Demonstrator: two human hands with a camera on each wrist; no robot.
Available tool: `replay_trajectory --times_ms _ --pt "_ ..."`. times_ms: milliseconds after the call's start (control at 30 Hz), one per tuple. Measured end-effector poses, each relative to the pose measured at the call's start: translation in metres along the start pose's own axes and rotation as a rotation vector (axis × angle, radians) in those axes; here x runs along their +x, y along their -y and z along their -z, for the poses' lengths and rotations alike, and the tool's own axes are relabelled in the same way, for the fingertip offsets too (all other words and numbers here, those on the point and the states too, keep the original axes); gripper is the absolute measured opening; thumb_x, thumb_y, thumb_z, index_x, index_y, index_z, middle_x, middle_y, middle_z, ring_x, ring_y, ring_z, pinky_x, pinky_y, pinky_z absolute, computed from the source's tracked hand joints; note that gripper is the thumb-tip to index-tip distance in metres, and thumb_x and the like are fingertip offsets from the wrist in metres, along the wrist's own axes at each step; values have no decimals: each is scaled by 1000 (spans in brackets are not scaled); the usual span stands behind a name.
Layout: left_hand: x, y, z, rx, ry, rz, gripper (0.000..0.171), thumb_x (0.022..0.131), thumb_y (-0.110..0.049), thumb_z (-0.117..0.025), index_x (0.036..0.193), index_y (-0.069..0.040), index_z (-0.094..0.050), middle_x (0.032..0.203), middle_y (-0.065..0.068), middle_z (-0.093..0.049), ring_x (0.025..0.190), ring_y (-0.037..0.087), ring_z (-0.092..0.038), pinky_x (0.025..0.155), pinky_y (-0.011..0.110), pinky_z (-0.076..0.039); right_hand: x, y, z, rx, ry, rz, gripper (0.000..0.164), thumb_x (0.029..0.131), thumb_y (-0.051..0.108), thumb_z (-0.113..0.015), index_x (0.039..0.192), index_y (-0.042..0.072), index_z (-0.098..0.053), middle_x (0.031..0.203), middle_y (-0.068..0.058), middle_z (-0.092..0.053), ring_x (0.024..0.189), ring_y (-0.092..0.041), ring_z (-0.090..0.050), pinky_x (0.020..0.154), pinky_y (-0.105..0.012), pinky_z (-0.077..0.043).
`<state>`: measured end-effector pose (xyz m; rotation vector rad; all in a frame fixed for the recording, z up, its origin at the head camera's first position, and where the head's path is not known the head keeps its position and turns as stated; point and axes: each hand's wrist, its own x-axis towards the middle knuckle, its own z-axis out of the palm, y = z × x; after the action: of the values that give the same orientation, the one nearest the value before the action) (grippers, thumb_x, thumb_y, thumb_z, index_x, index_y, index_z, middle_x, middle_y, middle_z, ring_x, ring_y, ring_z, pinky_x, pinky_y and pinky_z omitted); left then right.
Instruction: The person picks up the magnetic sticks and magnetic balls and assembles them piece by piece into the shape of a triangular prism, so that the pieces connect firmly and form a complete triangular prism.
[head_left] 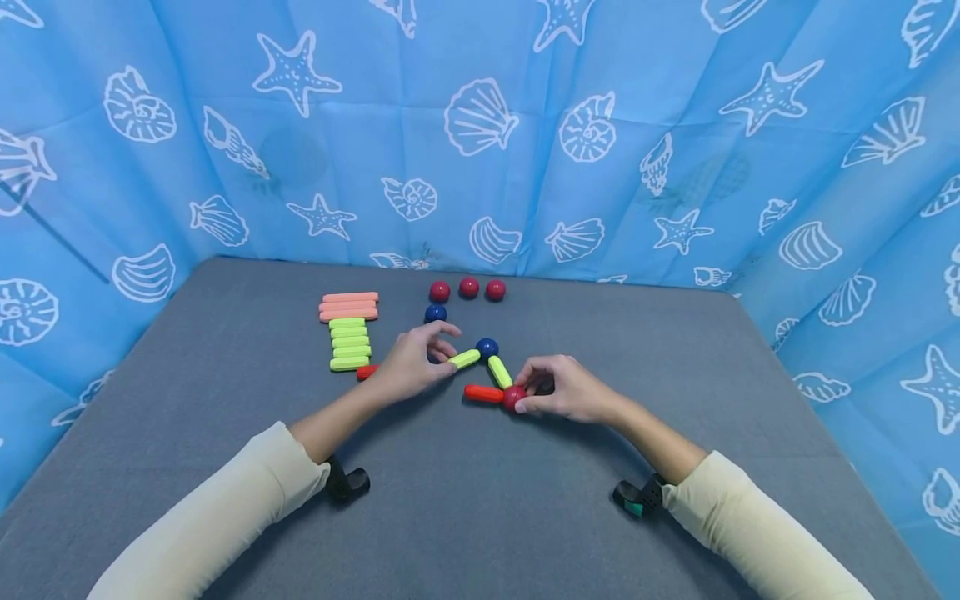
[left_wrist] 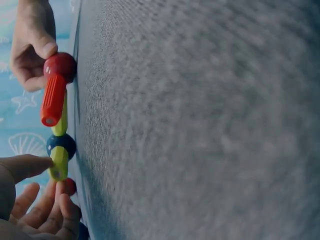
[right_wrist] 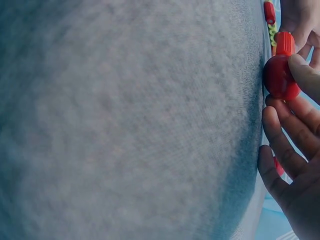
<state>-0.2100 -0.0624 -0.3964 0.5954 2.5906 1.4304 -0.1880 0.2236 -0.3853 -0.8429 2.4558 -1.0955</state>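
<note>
My right hand [head_left: 566, 390] pinches a red ball [head_left: 514, 397] between thumb and fingers. An orange-red magnetic rod [head_left: 483, 393] sticks out from the ball to the left. A yellow-green rod [head_left: 499, 372] runs from the red ball up to a dark blue ball [head_left: 487, 347]. Another yellow-green rod [head_left: 466, 359] extends left from the blue ball, and my left hand [head_left: 412, 364] pinches its free end. In the left wrist view the left fingertips are on that rod [left_wrist: 59, 170]. The right wrist view shows the right thumb against the red ball [right_wrist: 280, 77].
Left on the grey table [head_left: 480, 517] lie stacked yellow-green rods [head_left: 349, 342] and pink rods [head_left: 349, 307]. A red rod [head_left: 367, 372] is partly hidden behind the left hand. Several red balls [head_left: 468, 287] and a blue ball [head_left: 435, 312] stand farther back, before a blue curtain [head_left: 480, 192].
</note>
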Motion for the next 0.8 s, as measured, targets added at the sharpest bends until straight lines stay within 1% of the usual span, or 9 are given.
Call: replay_trajectory --times_ms 100,200,267,333,400,467,567,667,800 --pt "2 2 6 -16 -29 -18 42 91 -7 -70 131 -4 -58 103 7 -70 93 20 -65 87 38 -55 0 0 0 0 1 -1 26 85 18 -79 107 12 -67 99 1 -68 91 -17 -64 85 -39 -54" --pt "7 3 15 -16 -110 -33 38 93 -6 -67 130 -2 -58 107 10 -69 95 23 -65 88 40 -54 0 1 1 -2 1 6 26 85 18 -79 106 11 -67 99 1 -68 90 -17 -64 85 -38 -54" --pt "12 4 21 -8 -165 -35 38 93 -4 -66 130 -2 -58 112 13 -67 99 26 -64 90 43 -53 0 1 1 -6 -1 8 25 85 17 -79 106 11 -67 99 1 -68 90 -17 -63 84 -37 -54" --pt "19 4 26 13 -195 -25 41 93 -2 -66 132 -2 -56 120 15 -64 105 29 -62 92 45 -52 0 1 1 -11 -4 5 25 85 17 -79 106 11 -67 98 2 -68 89 -17 -63 84 -36 -54" --pt "26 6 29 37 -194 -6 45 93 -1 -65 136 -3 -54 128 16 -61 112 31 -60 96 46 -50 0 1 1 -15 -6 -1 25 84 17 -80 105 12 -67 98 2 -68 89 -17 -63 84 -36 -54" --pt "32 8 31 62 -173 25 50 93 -2 -66 141 -5 -51 134 15 -58 118 32 -58 98 47 -49 0 1 0 -14 -5 -3 25 85 17 -79 106 12 -67 98 2 -68 90 -17 -63 83 -35 -54" --pt "40 12 32 83 -140 72 55 93 -5 -68 144 -7 -48 136 14 -58 122 31 -56 101 47 -47 0 0 0 -9 -1 2 26 85 18 -79 107 11 -67 99 1 -67 90 -18 -62 83 -33 -54" --pt "45 14 31 101 -125 107 57 92 -7 -70 144 -7 -48 132 14 -61 120 30 -57 102 46 -47 0 -1 -1 -3 -3 13 26 86 18 -79 107 11 -67 98 1 -67 90 -18 -62 82 -32 -54" --pt "48 16 31 122 -120 119 51 91 -8 -72 139 -6 -53 125 14 -64 111 30 -60 97 45 -49 0 -2 -1 2 -7 28 26 86 18 -78 107 9 -67 98 0 -68 89 -16 -63 82 -31 -54"
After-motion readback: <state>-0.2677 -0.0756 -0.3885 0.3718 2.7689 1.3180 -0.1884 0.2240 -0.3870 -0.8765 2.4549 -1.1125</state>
